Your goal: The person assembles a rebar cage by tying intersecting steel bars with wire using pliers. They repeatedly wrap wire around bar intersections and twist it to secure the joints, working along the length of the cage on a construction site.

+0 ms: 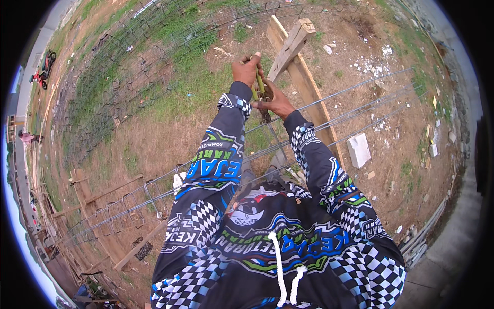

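A pair of pincers (261, 86) with yellow-green handles and a dark head is held in front of me, head toward my body. My left hand (245, 71) is closed at the far end of its handles, thumb on top. Nearer the head, my right hand (278, 101) grips the tool from the right side, fingers partly hidden. Below the pincers' head, long steel reinforcing bars (319, 126) run crosswise. Bent steel stirrups (125, 200) hang along these bars to the left.
A wooden plank (309, 85) with a short post (292, 47) nailed across it stands beyond the bars. To the right sits a white block (358, 150) near scattered rubble (378, 64). Wire-tied rebar cages (108, 98) lie on grass at far left, with a red motorcycle (43, 72) behind.
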